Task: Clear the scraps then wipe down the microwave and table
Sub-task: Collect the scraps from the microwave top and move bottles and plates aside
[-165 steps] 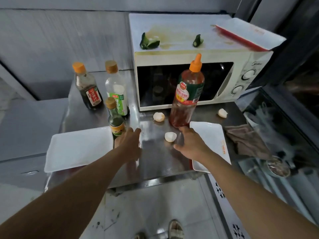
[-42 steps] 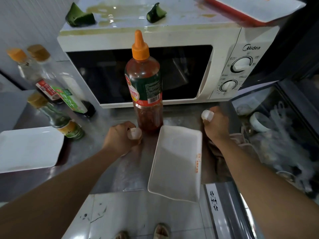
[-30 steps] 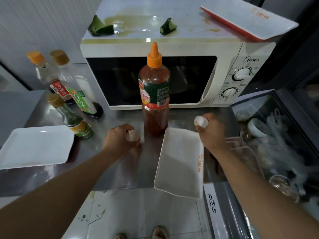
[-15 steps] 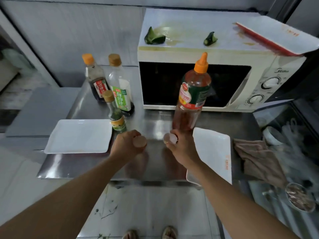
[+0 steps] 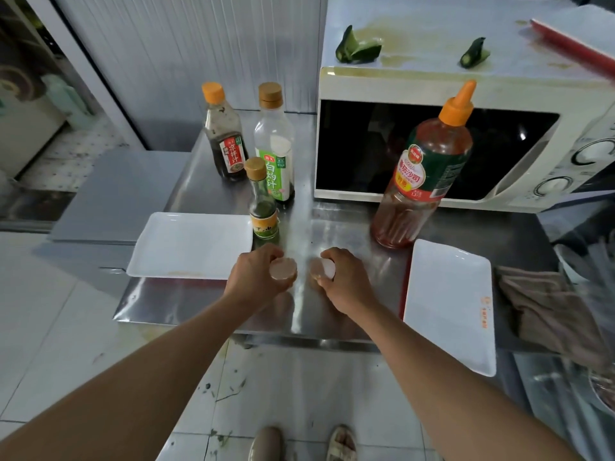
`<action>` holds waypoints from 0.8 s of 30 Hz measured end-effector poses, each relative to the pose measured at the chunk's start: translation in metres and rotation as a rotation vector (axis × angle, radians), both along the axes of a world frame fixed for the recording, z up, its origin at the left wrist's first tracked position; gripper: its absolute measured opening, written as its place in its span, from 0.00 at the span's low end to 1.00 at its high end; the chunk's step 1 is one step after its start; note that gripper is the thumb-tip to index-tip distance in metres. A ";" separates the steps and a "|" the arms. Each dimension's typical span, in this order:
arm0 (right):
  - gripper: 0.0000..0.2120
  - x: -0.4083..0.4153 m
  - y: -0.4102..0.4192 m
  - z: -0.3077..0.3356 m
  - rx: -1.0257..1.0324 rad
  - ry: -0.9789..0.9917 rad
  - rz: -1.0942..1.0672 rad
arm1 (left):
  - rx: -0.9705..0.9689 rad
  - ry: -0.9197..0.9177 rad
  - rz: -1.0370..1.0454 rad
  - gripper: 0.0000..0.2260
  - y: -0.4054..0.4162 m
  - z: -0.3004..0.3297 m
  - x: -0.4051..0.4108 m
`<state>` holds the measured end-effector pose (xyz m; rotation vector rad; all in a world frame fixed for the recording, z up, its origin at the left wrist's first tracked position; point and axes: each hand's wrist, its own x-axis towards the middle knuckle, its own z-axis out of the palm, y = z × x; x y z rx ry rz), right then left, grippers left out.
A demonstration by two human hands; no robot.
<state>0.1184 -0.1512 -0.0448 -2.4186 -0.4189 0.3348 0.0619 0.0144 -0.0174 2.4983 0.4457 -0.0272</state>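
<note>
Both fists are curled tight, left hand and right hand each gripping a small, light-looking, pale scrap over the table.

Three bottles stand close together to the left of the appliance: a dark sauce bottle with an orange cap at the back, a clear bottle with a green label just beside it, and a small green bottle with a tan cap in front. A tall ketchup squeeze bottle with an orange nozzle stands farther right. A white rectangular tray lies at the left, another white tray at the right overhanging the near edge. A red-edged tray sits up top at the far right.
</note>
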 end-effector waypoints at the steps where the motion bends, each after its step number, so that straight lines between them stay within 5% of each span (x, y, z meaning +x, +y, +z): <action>1: 0.21 0.000 0.000 0.000 0.005 0.008 0.004 | -0.003 0.000 -0.004 0.21 0.000 0.000 0.000; 11: 0.32 0.005 -0.018 0.004 0.027 0.044 0.000 | -0.037 -0.056 -0.023 0.18 -0.013 0.006 0.010; 24: 0.33 0.017 -0.051 0.002 0.067 0.064 -0.079 | 0.038 -0.028 -0.107 0.19 -0.053 0.001 0.037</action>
